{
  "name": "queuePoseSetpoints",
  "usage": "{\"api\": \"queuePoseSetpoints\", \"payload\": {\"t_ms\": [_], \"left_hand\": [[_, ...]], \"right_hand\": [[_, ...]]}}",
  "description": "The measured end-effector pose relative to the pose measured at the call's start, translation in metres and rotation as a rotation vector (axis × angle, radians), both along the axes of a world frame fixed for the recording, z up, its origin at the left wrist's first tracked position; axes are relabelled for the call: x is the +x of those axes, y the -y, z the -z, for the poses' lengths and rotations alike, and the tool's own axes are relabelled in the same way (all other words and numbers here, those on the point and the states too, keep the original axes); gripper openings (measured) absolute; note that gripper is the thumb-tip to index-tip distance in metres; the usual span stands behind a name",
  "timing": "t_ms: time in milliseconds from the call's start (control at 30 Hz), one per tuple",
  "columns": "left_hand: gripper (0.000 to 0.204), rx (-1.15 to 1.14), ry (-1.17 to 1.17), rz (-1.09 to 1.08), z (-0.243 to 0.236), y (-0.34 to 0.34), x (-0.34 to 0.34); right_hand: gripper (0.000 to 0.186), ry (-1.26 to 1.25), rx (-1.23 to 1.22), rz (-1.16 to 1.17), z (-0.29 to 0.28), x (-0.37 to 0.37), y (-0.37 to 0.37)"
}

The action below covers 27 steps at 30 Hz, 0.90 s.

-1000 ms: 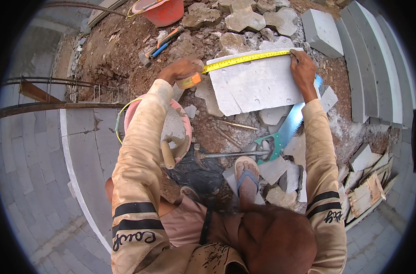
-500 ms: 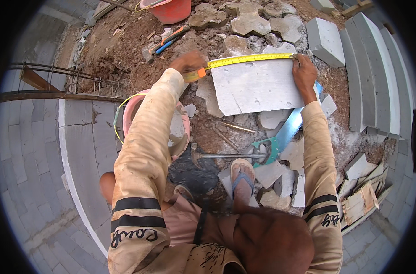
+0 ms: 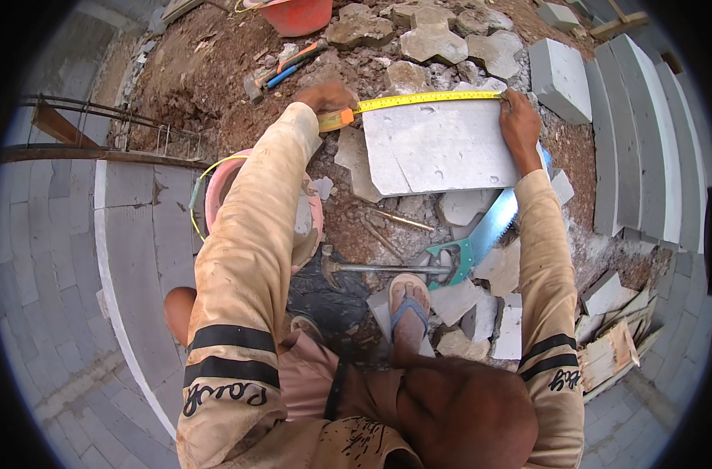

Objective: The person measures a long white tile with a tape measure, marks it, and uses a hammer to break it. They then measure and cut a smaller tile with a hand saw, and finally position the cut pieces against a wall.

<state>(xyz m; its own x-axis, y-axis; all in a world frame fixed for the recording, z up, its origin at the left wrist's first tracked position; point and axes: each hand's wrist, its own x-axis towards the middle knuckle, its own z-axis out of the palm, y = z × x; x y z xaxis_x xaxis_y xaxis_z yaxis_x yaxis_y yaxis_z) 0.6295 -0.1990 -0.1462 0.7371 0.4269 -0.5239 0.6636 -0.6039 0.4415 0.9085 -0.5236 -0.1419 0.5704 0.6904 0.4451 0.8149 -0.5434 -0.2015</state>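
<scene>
- Tape measure followed the upper edge of the white block, upper centre, seemingly held taut.
- Left hand closed round its case; right hand pinched its end.

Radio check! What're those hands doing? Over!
Left hand and right hand holding yellow tape measure, pulled out. Runs along far edge of pale block. Saw close by, partly behind right sleeve.

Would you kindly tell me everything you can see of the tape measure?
The tape measure has a yellow-and-orange, plastic-looking case, partly hidden by the left hand holding it, and a thin yellow blade with dark markings. The blade is drawn out, nearly straight, along the far edge of the pale block, its end at the right hand.
</scene>
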Motion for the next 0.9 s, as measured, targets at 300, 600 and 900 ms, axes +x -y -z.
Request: {"api": "queuePoseSetpoints", "payload": {"t_ms": [300, 600, 900], "left_hand": [[0.034, 0.18, -0.094, 0.278, 0.011, -0.018, 0.015], [0.04, 0.102, -0.13, 0.008, -0.044, 0.02, 0.005], [0.042, -0.051, 0.032, -0.028, -0.02, 0.017, -0.009]], "right_hand": [[0.026, -0.025, -0.055, 0.02, -0.003, -0.001, 0.0], [0.02, 0.088, -0.11, -0.106, -0.011, 0.0, -0.006], [0.035, -0.03, -0.18, -0.066, -0.019, -0.007, 0.006]]}}
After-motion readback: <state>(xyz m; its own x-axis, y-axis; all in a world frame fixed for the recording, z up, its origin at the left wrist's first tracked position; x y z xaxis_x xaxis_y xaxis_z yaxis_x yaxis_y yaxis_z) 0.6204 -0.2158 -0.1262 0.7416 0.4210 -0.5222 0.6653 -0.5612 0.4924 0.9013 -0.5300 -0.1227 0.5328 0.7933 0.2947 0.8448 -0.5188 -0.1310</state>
